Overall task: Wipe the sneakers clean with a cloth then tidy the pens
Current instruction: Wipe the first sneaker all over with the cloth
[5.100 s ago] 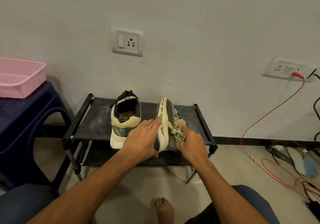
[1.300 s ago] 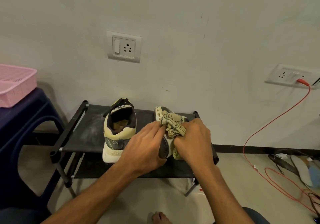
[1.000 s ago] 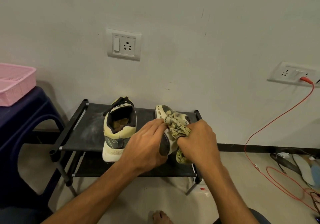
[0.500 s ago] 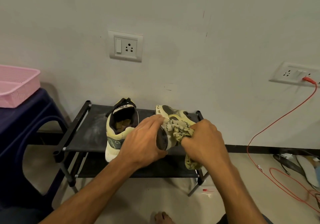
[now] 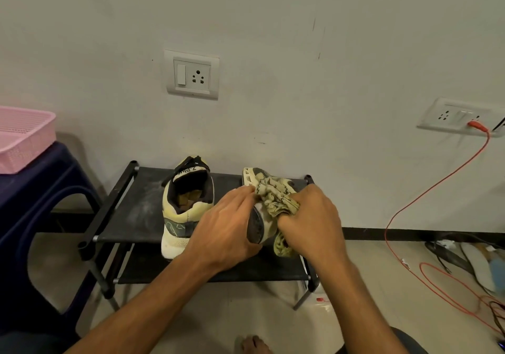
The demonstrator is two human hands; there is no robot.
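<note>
Wall [image 5: 273,25] fills the top half. Stool [image 5: 32,195] is at 8 o'clock, beside the rack's left end. Rack [image 5: 131,211] is dead centre, with two shelves and a dusty top one. Basket [image 5: 24,135] is at 9 o'clock, sitting on the stool. Both sneakers are on the rack's top shelf. Upright sneaker [image 5: 185,211] stands with its heel toward you. Tipped sneaker [image 5: 257,225] is just beside it at its 3 o'clock, lying on its side with the sole facing the upright one. Your left hand [image 5: 226,228] grasps the tipped sneaker at the heel end, fingers curled over the sole. Your right hand [image 5: 311,222] is clenched round the cloth [image 5: 276,195], holding it against that sneaker's upper; a tail of cloth hangs below the hand. Socket [image 5: 192,75] is on the wall at 12 o'clock. Second socket [image 5: 459,117] is at 3 o'clock with the cable [image 5: 426,189] plugged in, running down to the floor at 4 o'clock.
</note>
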